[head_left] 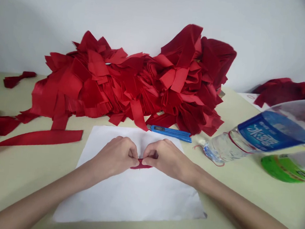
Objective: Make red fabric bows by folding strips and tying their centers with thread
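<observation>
Over a sheet of white paper (128,202), my left hand (117,156) and my right hand (167,159) meet with thumbs and fingers pinched together. Between and below the fingertips shows a small piece of red ribbon (141,166), mostly hidden by the hands. Both pinches close at its upper edge, where a thin pale line shows that I cannot make out. Just beyond the paper's far edge lies a blue utility knife (171,132).
A large heap of red ribbon strips (134,84) lies along the wall. More red ribbon (39,138) spreads at the left. On the right are a clear plastic bottle with a blue label (269,131) and a green-labelled bottle (287,169). Darker red ribbon (284,92) lies behind them.
</observation>
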A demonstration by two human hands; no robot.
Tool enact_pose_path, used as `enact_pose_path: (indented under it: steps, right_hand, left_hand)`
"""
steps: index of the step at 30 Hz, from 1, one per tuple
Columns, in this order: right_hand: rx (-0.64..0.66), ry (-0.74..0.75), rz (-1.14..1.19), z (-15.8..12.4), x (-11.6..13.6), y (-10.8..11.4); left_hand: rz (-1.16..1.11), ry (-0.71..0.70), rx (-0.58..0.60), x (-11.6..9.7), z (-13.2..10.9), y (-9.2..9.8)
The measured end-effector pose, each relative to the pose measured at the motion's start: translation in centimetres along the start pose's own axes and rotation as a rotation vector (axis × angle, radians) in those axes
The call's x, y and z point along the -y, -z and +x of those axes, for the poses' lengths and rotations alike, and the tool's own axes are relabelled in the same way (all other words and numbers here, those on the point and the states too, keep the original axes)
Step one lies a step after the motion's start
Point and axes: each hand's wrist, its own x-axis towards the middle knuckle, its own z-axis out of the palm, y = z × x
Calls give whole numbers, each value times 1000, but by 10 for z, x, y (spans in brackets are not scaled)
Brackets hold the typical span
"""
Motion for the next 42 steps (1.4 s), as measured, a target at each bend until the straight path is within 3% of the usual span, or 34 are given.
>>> enact_pose_path:
  steps: [14,20,26,29,36,39,42]
  right_hand:
    - [187,-16,12,19,1,11]
    - [197,36,-90,24,1,14]
    - [18,190,-231,0,-1,-3]
    - [-110,306,-381,-12,-7,-18]
    - [-281,631,-699,-23,-22,-36]
    - [-318,729,-745,-25,-23,-35]
    - [-307,773,-763,-27,-22,-33]
  left_hand:
    - [118,101,94,-13,15,10]
    - [168,107,86,-17,20,9]
    - [200,-80,-69,-1,-3,-9]
    - [217,-287,-235,10,-16,-20]
    - [449,-648,-462,29,-27,-34]
    - [522,-799,-503,35,-32,-36]
    - [638,-857,-493,38,-37,-38]
